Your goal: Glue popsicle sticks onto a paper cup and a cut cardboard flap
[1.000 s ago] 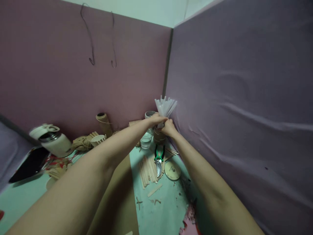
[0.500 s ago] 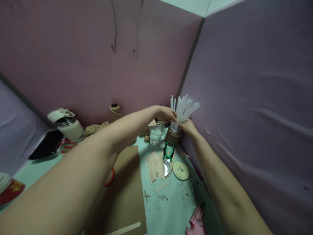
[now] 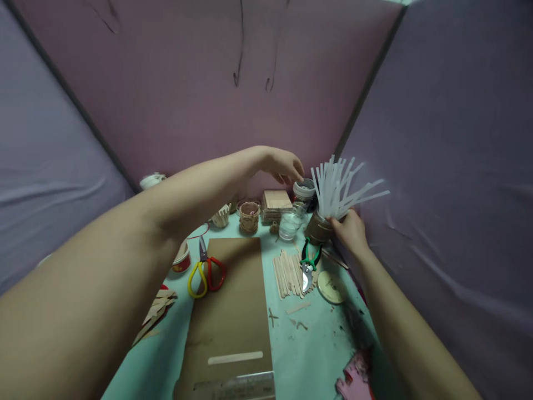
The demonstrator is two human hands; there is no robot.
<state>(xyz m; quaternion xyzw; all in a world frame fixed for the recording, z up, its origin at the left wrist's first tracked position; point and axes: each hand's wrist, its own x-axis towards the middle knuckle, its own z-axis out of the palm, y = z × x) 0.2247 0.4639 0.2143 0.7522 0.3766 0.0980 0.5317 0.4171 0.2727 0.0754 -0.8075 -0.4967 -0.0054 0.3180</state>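
My right hand [image 3: 350,230] grips a brown jar [image 3: 318,228] at the back right of the table. A bunch of translucent white sticks [image 3: 339,186] fans out of the jar's top. My left hand [image 3: 283,165] hovers above and to the left of the sticks with fingers loosely spread, holding nothing. It is nearest a small lidded jar [image 3: 303,190] behind the brown one. A clear glass [image 3: 288,225] stands just left of the brown jar.
Green-handled pliers [image 3: 308,264], a row of wooden sticks [image 3: 287,273] and a round lid [image 3: 331,286] lie near the jar. A brown board [image 3: 231,300] carries one wooden stick [image 3: 235,358]. Yellow-and-red scissors [image 3: 205,272] lie to its left. Purple walls close in on three sides.
The view has swung left and down. My left hand has let go of the white sticks and lifted away to the left. The sticks have fanned out wider.
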